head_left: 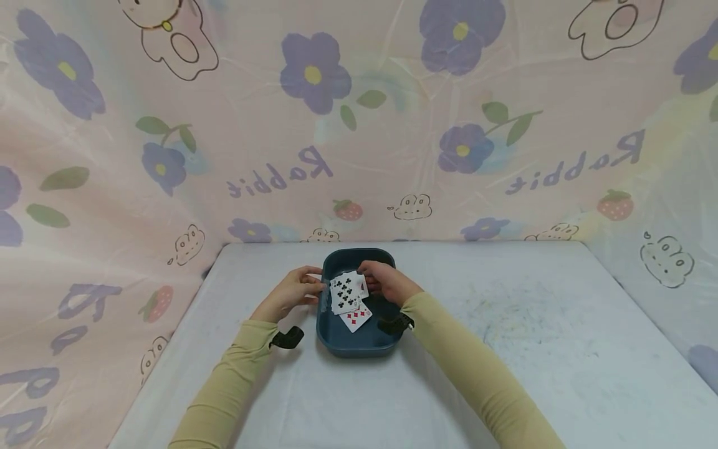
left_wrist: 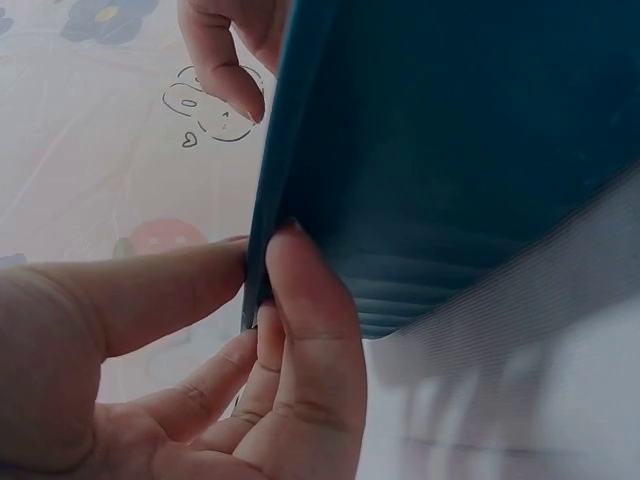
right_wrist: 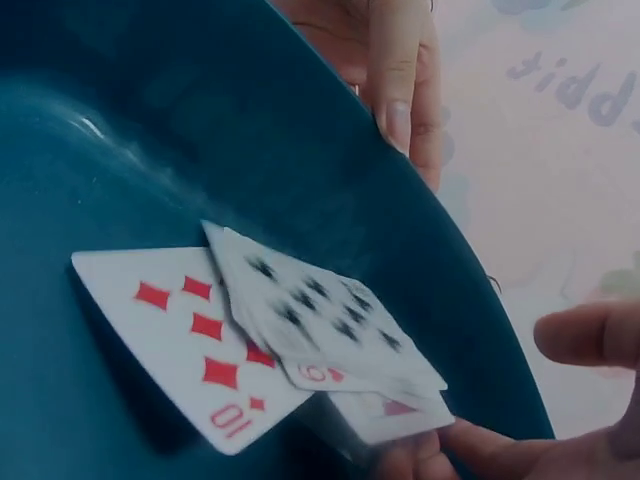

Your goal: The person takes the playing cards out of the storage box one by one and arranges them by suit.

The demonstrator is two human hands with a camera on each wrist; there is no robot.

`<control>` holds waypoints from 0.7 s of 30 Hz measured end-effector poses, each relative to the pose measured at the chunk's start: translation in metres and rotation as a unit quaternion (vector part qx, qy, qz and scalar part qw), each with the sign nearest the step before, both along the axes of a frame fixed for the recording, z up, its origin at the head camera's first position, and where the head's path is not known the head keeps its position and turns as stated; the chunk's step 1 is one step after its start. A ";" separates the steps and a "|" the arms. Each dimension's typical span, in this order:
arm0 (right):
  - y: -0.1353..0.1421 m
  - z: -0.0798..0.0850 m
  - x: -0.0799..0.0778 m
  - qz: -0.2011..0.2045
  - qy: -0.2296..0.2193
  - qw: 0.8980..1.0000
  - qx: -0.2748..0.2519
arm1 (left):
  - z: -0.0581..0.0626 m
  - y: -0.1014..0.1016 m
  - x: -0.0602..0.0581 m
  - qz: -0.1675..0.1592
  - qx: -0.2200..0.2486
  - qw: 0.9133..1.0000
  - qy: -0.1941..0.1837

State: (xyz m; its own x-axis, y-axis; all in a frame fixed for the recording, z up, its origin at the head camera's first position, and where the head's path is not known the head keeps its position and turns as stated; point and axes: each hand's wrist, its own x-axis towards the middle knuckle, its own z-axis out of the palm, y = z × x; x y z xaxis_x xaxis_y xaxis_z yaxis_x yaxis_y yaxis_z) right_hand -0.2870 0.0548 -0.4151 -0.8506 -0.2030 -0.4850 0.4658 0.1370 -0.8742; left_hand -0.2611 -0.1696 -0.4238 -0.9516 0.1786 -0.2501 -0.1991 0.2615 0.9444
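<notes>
Thumb and bent fingers of a person's left hand (head_left: 288, 293) pinch the left rim of a dark blue tray (head_left: 359, 350), with almost no gap beyond the thickness of the wall. Inside, the fingertips of the right hand (head_left: 389, 282) touch the right edge of a cluster of playing cards (head_left: 346, 293), the thumb standing well apart from the fingers; the fingertips beneath the edge are blurred, and no pinch shows there. The cards lie face up and overlapping in the tray, left of its middle, with a black-suited card on top. A 10 of diamonds (right_wrist: 165, 310) juts out beneath, and the wrist view shows the pile tilted.

Black wrist devices (head_left: 287, 338) sit at the ends of 2 yellow-green sleeves (head_left: 221, 390). The tray rests on a white-covered table (head_left: 303, 405), nearer its far side, its long sides running away from the person. Right of the tray, faint gray smudges (head_left: 521, 312) mark the cover.

Pale pink sheeting (head_left: 387, 149) encloses the table at the back, left and right, printed with purple flowers (head_left: 331, 53), red strawberries (head_left: 348, 212) and outlined rabbit faces (head_left: 412, 207). Across the back, the word "Rabbit" (head_left: 280, 173) appears 2 times, in mirror-reversed lettering. Soft creases run through the material.
</notes>
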 end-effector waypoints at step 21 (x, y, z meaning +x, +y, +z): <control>-0.007 -0.012 -0.002 0.077 0.031 0.995 0.054 | 0.001 0.001 0.002 0.003 0.005 1.000 -0.003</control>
State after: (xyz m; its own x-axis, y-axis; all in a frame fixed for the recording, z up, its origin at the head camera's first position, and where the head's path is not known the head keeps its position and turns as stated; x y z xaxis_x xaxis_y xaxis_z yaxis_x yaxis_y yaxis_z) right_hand -0.2886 0.0477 -0.4272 -0.8427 -0.2828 -0.4581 0.3773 0.2968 -0.8773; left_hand -0.2589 -0.1691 -0.4229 -0.9512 0.1756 -0.2537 -0.2059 0.2511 0.9458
